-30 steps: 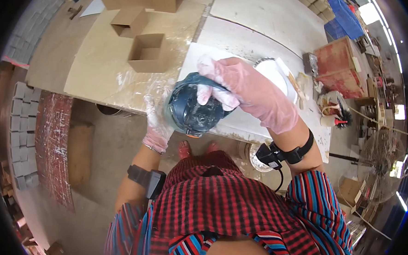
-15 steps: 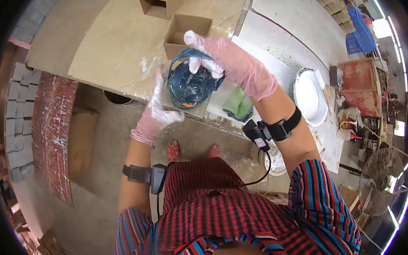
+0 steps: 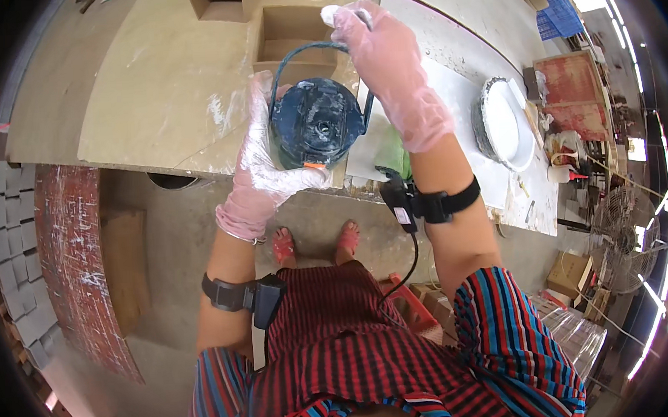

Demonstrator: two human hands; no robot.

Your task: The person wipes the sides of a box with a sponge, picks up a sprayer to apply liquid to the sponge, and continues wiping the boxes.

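I found the dark blue jug (image 3: 318, 122) over the tabletop's (image 3: 155, 104) near edge, its left side clasped by the left hand (image 3: 260, 163), its loop handle (image 3: 287, 58) gripped by the right hand (image 3: 377, 48). I judged sound handling needed firm side support and an untwisted handle.

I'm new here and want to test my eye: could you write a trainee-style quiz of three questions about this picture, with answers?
1. Which hand is at the top of the loop handle on the dark blue container?
2. True or false: the round basin is to the right of the container.
3. The open box just beyond the container is: a) glass, b) cardboard, c) wire mesh.

Key:
1. The right hand.
2. True.
3. b.
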